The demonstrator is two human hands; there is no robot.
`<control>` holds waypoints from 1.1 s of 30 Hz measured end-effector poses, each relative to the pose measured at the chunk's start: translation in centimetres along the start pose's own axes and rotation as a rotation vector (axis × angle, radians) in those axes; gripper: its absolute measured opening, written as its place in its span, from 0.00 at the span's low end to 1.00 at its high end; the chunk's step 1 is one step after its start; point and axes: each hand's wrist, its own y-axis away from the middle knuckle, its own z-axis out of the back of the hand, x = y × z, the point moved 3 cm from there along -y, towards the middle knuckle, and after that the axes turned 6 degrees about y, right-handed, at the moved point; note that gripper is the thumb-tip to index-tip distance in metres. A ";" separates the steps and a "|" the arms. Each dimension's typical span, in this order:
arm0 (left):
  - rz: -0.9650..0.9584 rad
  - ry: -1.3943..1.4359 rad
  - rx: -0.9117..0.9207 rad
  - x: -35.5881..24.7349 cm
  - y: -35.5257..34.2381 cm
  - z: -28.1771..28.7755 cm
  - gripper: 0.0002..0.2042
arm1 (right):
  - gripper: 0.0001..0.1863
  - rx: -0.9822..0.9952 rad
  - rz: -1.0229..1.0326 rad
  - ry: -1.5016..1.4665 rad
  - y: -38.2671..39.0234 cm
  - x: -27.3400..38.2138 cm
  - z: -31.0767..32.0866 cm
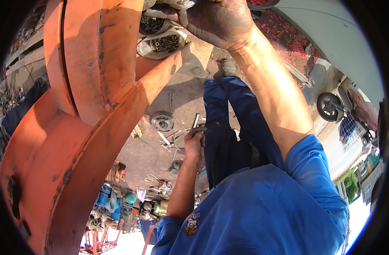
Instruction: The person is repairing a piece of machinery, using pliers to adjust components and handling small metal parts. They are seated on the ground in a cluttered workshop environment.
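Note:
My left hand (194, 143) is low beside my left thigh, its fingers closed round a narrow metal tool (196, 120) whose shiny end sticks up; its exact kind is unclear. My right hand (218, 22) is raised at the top edge, its dirt-darkened palm in view. One dark digit stretches left against a crumpled whitish container (174, 4); the other fingers are cut off. Just below it stands a cut-open white plastic container (159, 55) holding loose bolts (165, 42). Behind that is another container with small hardware (151, 24). Both are beside an orange steel frame (118, 59).
The orange frame's thick curved beam (71, 157) fills my left side. On the ground lie a round metal disc (162, 122), cables and loose tools. Cluttered machine parts (114, 202) are at the lower left. A wheel (328, 107) and a pale panel (339, 38) are on the right.

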 end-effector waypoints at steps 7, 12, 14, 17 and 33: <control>-0.006 -0.027 0.025 -0.1 -0.1 -0.1 0.13 | 0.16 0.050 0.109 0.909 3.4 -1.1 -3.3; 0.044 -0.017 -0.073 -1.2 0.4 -2.0 0.09 | 0.14 -0.278 -0.242 0.758 6.7 -2.5 -7.0; -0.040 -0.041 -0.243 -1.7 0.7 -3.0 0.05 | 0.10 -0.182 -0.268 1.083 8.2 -2.2 -8.9; -0.059 -0.127 -0.235 -2.4 0.5 -4.1 0.05 | 0.09 -0.157 0.073 1.265 8.4 -2.3 -10.4; -0.033 -0.062 0.023 -0.2 -0.2 -1.6 0.12 | 0.15 0.000 0.283 1.858 6.5 -4.6 -6.3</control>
